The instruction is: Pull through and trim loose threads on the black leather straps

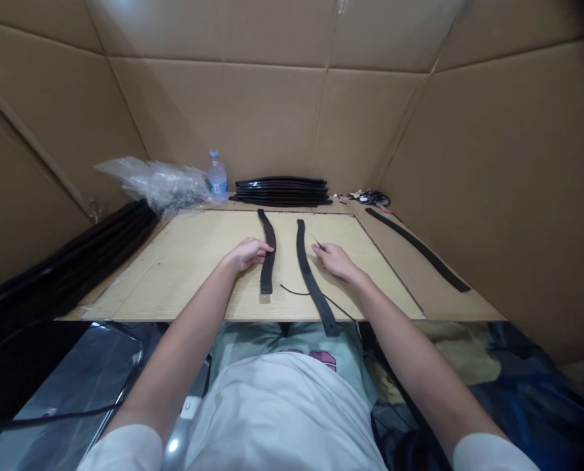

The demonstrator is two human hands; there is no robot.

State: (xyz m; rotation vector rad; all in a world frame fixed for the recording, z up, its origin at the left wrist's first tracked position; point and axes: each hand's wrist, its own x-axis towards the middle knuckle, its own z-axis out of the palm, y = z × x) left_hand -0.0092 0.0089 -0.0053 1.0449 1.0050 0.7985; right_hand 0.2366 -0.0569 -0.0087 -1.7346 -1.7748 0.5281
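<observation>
My left hand [247, 254] pinches the edge of a short, curved black strip [268, 273], which lies lengthwise on the pale board. In my right hand [335, 261] is a thin, pointed tool [317, 242] with a dark base, its tip directed away from me to the upper left. Most of that tool is hidden by my fingers, so its exact kind is unclear. Between the hands lies a second, longer black strip [308, 265], apart from both. Its near end has a small hole and juts past the board's front edge. A thin black cord [296, 292] passes across it.
A stack of black strips [281, 191] stands at the back beside a water bottle [217, 176] and clear plastic bags [167, 186]. Another strip [419, 250] lies right, near tangled wires [373, 197]. Long black material [76, 258] fills the left side. Cardboard walls [223, 111] enclose the table.
</observation>
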